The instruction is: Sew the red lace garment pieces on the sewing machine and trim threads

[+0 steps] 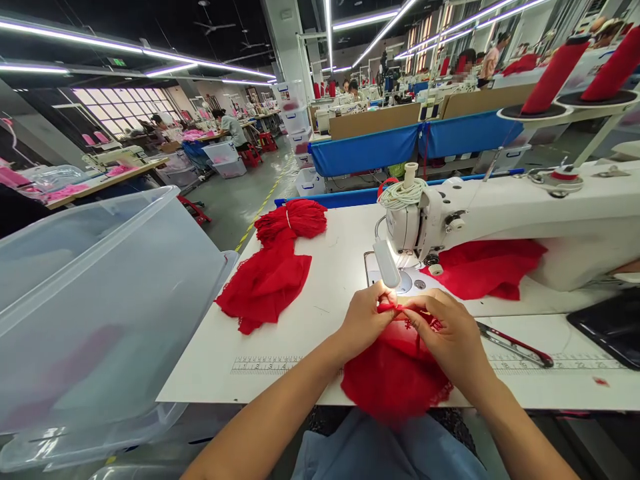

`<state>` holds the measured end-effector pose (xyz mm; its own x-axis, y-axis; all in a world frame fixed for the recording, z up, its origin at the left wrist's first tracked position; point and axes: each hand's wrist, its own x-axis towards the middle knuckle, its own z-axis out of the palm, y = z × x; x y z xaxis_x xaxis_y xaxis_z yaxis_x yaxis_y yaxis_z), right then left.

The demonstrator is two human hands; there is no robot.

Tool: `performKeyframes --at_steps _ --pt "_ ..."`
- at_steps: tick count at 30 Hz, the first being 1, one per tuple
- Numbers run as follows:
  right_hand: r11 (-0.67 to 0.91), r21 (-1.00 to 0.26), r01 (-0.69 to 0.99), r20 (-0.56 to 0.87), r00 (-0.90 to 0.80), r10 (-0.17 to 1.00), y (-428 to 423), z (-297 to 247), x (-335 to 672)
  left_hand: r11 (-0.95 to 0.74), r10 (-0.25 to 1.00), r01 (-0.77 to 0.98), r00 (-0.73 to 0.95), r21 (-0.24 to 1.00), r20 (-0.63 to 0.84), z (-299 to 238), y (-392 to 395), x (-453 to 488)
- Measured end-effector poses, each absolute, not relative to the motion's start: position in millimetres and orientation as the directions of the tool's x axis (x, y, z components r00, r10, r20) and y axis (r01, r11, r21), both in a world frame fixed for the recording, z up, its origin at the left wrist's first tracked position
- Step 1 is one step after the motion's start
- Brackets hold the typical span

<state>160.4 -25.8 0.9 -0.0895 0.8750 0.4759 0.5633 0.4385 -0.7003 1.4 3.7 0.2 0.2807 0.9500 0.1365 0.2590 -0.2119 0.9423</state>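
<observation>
Both my hands pinch the top edge of a piece of red lace-trimmed fabric (387, 373), which hangs over the table's front edge toward my lap. My left hand (367, 317) is closed on the edge, and my right hand (453, 333) grips it just to the right, thumb against fingers. Right beyond them stands the white sewing machine (405, 230), its lamp lit over the needle plate. More red fabric (495, 267) lies under the machine's arm. Red-handled thread snips (520, 343) rest on the table near my right hand.
Left on the white table (200, 363) lie red fabric pieces (270, 280) with a tied bundle (295, 220). A large clear plastic bin (115, 280) stands beside the table. A black object (607, 327) sits at the right, and red thread cones (555, 77) stand above the machine.
</observation>
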Motion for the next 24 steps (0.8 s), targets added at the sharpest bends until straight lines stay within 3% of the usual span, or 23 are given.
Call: performKeyframes --at_steps 8,16,21,24 --pt "0.354 -0.813 0.462 0.416 0.036 0.908 -25.6 13.8 163.6 -0.195 0.947 0.294 0.306 0.936 0.101 1.4 9.6 -1.9" --pt "0.31 -0.821 0.48 0.313 -0.075 0.947 -19.7 7.0 155.6 -0.206 0.949 0.31 0.296 0.928 0.112 1.4 9.4 -2.6" --pt "0.16 -0.92 0.358 0.198 0.07 0.978 -19.8 8.5 161.9 -0.215 0.949 0.345 0.295 0.913 0.112 -1.9 11.3 -4.4" --pt "0.17 -0.869 0.465 0.239 0.093 0.966 -15.3 6.8 162.7 -0.211 0.949 0.337 0.295 0.918 0.11 -2.1 11.7 -4.3"
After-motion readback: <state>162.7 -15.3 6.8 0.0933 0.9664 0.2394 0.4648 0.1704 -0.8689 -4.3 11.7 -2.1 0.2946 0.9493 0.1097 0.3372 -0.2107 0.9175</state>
